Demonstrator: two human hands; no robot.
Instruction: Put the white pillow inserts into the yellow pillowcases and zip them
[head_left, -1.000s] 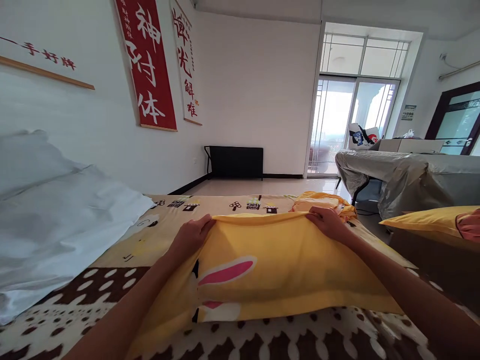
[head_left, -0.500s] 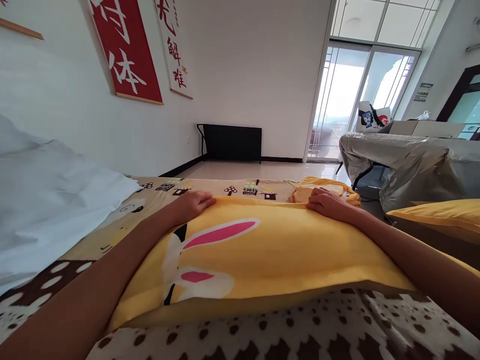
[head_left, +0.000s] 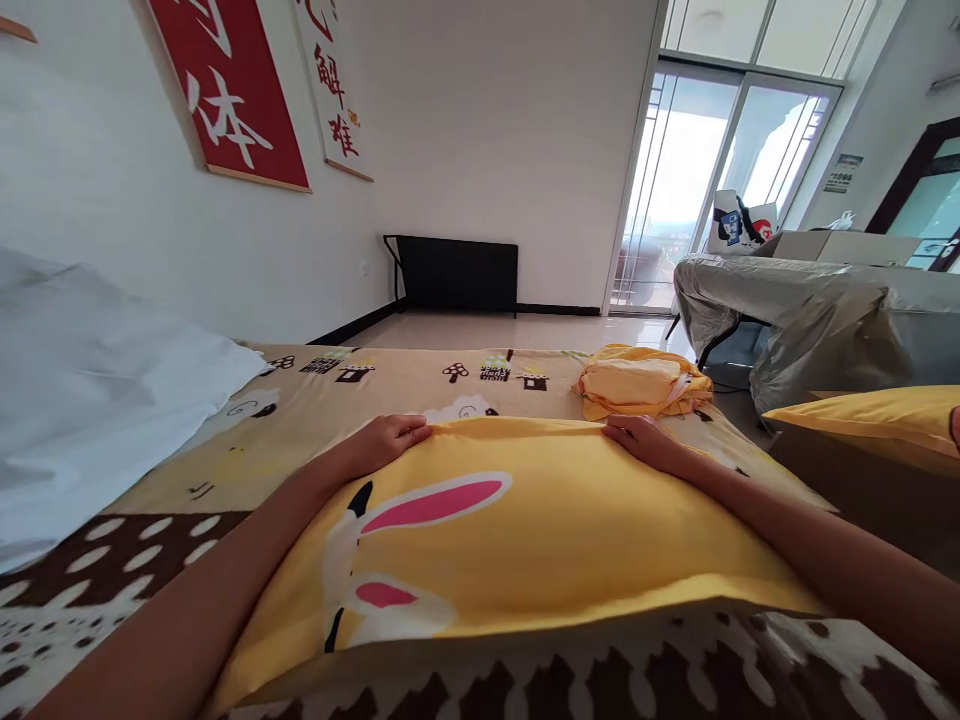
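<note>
A yellow pillow [head_left: 570,520] with a white rabbit print and pink ears lies across the bed in front of me. At the left part of its far edge, my left hand [head_left: 386,443] grips the fabric, fingers curled and thumb along the rim. My right hand [head_left: 641,443] is closed on the same far edge, farther right. My forearms pass along both sides of the pillow. The near edge sits slightly raised over a brown-and-white patterned blanket [head_left: 600,680]. Just beyond my right hand rests a crumpled orange-yellow cloth bundle [head_left: 634,385].
White bedding [head_left: 97,400] is heaped at the left. A beige printed sheet [head_left: 405,385] covers the bed. Another yellow pillow [head_left: 862,415] is at the right, with part of someone's hand at the frame edge. Beyond stand a plastic-covered table [head_left: 817,285] and a black panel [head_left: 457,275] by the wall.
The pillow's far edge and both hands have come nearer to me, uncovering more sheet and the cloth bundle. Both hands keep their hold. The view has shifted slightly.
</note>
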